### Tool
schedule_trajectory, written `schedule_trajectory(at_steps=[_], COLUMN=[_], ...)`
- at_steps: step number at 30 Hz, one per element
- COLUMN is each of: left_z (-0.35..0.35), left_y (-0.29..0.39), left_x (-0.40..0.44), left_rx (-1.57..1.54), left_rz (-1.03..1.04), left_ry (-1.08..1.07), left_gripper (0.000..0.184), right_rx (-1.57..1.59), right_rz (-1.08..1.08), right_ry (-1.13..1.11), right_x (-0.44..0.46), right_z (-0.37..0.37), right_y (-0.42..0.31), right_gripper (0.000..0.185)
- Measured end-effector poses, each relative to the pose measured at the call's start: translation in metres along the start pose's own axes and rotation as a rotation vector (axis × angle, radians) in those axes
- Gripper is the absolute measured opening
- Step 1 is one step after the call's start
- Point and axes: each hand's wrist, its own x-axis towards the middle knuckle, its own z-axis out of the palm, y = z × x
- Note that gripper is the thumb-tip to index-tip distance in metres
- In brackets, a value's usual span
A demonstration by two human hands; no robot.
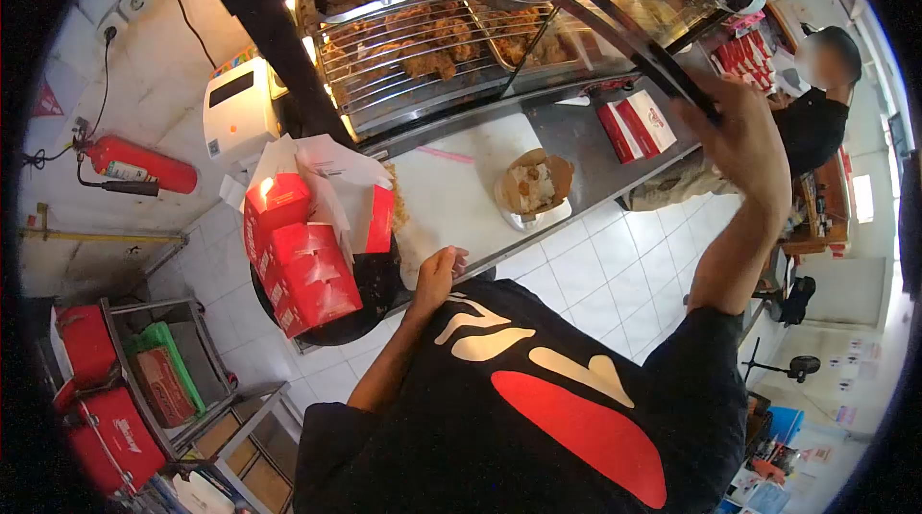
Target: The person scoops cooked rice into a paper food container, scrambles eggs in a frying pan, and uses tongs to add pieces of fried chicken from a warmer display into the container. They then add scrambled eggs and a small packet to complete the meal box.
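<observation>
In my right hand [738, 134], raised at the upper right, the fingers wrap around long metal tongs [672, 72] with a dark handle. Their arms stretch into the upper part of the display case [423, 110], where fried chicken pieces [427, 53] lie on wire racks. My left hand [437, 274] rests by the front edge of the white board [451, 211], its fingers loosely curled, with nothing visible in them. Beyond it stands an opened brown paper box [533, 183] holding rice, set on a small white base.
Red-and-white cartons [312, 269] are piled on the left over a black bin. A red-and-white box [637, 127] lies on the counter's right. A white device [240, 110] and a fire extinguisher [144, 163] are at the left wall. Another person [816, 125] is at the far right.
</observation>
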Motion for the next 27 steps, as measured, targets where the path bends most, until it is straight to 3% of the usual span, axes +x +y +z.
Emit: schedule_trajectory(at_steps=[2,6,8,10,12,16,22,24,27], left_z=[-0.002,-0.005,-0.004,-0.002,-0.001,-0.002,-0.006,-0.008,-0.007], left_y=[-0.003,-0.007,-0.007,-0.011,-0.014,-0.01,-0.009,-0.007,-0.007], left_x=[-0.002,-0.002,-0.003,-0.003,-0.003,-0.001,-0.002,0.0,0.003], left_rx=[-0.022,-0.016,0.01,0.028,0.023,-0.005,-0.02,-0.018,-0.024], left_rz=[0.013,0.031,0.035,0.043,0.037,0.027,0.013,0.0,-0.018], left_ry=[-0.002,-0.016,-0.025,-0.032,-0.043,-0.04,-0.012,-0.014,0.005], left_gripper=[0.037,0.036,0.036,0.036,0.036,0.036,0.036,0.035,0.035], right_rx=[-0.079,-0.146,-0.254,-0.312,-0.317,-0.3,0.051,0.055,-0.157], right_rz=[-0.048,0.221,0.436,0.493,0.382,0.202,0.159,0.247,0.342], right_ry=[-0.045,-0.256,-0.322,-0.438,-0.593,-0.623,-0.154,-0.204,-0.508], right_x=[0.03,0.086,0.105,0.115,0.128,0.131,0.044,0.01,-0.031], right_z=[0.006,0.0,-0.017,-0.033,-0.042,-0.052,-0.044,-0.043,-0.025], right_y=[0.002,-0.015,-0.077,-0.094,-0.078,-0.068,-0.018,0.003,-0.006], right_gripper=[0.031,0.032,0.032,0.032,0.033,0.033,0.023,0.018,0.019])
